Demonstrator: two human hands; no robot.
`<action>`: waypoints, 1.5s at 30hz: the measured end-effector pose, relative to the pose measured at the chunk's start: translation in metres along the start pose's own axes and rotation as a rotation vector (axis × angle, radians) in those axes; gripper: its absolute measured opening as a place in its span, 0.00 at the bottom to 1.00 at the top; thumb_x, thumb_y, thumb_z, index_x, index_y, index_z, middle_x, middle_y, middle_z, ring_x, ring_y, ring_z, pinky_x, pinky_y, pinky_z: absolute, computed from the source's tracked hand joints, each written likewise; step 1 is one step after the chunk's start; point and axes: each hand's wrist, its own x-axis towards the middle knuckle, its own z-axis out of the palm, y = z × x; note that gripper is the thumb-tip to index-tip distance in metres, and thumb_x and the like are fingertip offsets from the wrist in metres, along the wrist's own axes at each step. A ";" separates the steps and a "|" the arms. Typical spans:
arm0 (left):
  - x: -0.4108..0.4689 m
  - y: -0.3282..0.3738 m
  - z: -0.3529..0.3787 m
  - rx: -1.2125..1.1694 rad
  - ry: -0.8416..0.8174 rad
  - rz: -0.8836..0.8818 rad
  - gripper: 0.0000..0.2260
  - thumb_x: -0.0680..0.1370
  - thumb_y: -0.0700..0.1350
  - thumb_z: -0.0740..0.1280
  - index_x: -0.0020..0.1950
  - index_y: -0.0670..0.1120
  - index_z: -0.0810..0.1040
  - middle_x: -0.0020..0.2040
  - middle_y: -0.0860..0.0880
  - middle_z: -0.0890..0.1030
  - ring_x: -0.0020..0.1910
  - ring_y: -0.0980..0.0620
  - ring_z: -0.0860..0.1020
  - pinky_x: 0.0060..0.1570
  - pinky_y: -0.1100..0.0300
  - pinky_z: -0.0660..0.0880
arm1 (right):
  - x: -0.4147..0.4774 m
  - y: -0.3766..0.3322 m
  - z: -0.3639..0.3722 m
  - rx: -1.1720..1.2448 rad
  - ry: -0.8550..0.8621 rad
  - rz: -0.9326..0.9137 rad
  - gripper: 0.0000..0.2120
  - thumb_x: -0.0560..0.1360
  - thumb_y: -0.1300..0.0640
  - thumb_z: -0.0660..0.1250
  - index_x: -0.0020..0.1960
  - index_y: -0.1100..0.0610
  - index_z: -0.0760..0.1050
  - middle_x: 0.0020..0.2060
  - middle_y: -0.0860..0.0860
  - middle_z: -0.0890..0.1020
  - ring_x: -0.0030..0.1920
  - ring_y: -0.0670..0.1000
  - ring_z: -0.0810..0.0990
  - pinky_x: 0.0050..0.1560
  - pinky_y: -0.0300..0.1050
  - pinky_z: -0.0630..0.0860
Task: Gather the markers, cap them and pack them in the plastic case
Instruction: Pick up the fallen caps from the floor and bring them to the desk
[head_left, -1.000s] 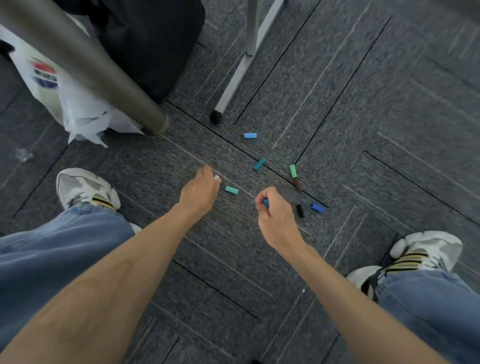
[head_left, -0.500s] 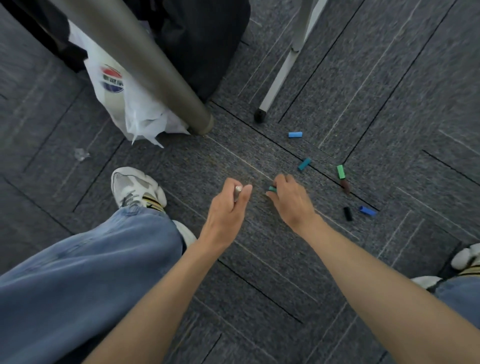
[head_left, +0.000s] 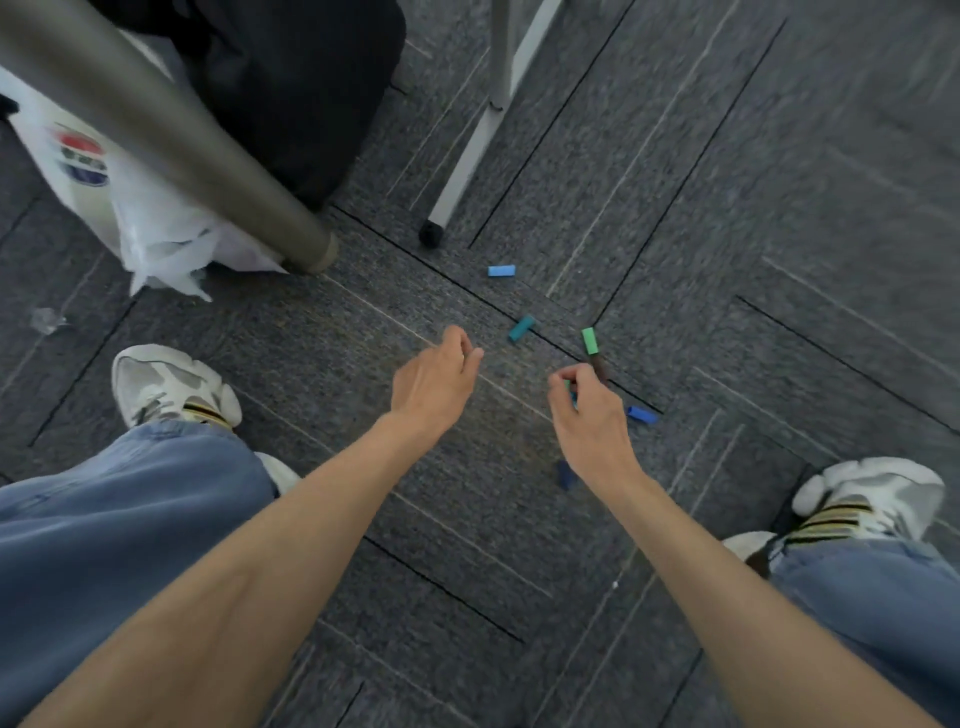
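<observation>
Right hand pinches teal cap; green cap lies just beyond it. Left hand curled; contents cannot tell.

Loose blue jeans; white-grey sneakers with yellow-black striped tongues; bare forearms.

Soft, even, rather dim light, perhaps from 12 o'clock; shadows are faint. Motion blur smears the carpet at 2 o'clock and the bag at 10. Edges bow, wide-angle.
</observation>
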 end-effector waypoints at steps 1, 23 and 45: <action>0.009 0.010 0.002 0.066 -0.015 -0.005 0.15 0.83 0.57 0.53 0.56 0.46 0.66 0.39 0.48 0.77 0.36 0.46 0.75 0.34 0.53 0.68 | -0.003 0.005 -0.007 0.023 0.015 0.002 0.10 0.83 0.48 0.57 0.50 0.54 0.70 0.32 0.48 0.73 0.30 0.47 0.70 0.32 0.45 0.64; 0.019 0.055 0.015 -0.088 -0.077 0.236 0.09 0.83 0.50 0.54 0.48 0.46 0.67 0.30 0.49 0.73 0.27 0.48 0.69 0.27 0.53 0.62 | 0.031 0.043 -0.040 -0.339 0.094 0.151 0.13 0.80 0.44 0.62 0.52 0.53 0.65 0.43 0.52 0.78 0.41 0.57 0.77 0.38 0.49 0.72; 0.023 0.096 0.050 0.092 -0.090 -0.028 0.19 0.81 0.61 0.53 0.49 0.47 0.72 0.44 0.47 0.78 0.43 0.44 0.75 0.41 0.52 0.70 | -0.012 0.045 -0.092 0.485 0.071 0.163 0.21 0.82 0.48 0.61 0.33 0.58 0.66 0.23 0.48 0.70 0.24 0.47 0.67 0.28 0.41 0.65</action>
